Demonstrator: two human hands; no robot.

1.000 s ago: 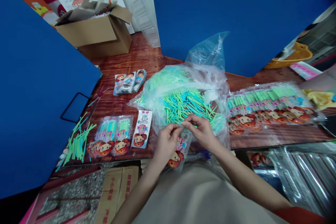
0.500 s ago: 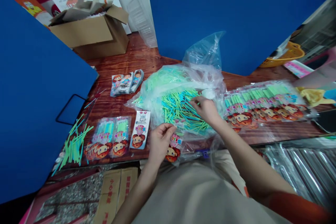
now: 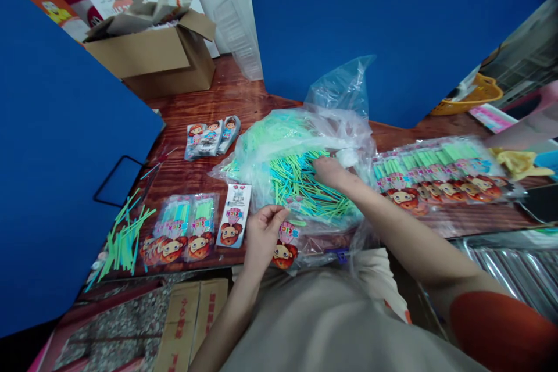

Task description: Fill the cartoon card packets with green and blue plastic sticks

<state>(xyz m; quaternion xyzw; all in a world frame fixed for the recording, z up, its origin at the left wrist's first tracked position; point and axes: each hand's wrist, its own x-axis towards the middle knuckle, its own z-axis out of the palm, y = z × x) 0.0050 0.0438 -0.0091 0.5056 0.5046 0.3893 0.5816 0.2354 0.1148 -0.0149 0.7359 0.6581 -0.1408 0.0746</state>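
Fingers of the left hand pinch the far end of a printed pouch, held over the near edge of the desk. Right hand is down in the loose sticks at the clear bag; fingertips hidden, can't tell if they grip any. Step looks like picking sticks off the pile. Next move probably calls for a light pinch on a few, pouch kept steady. Filled pouches lie left, a longer row right.
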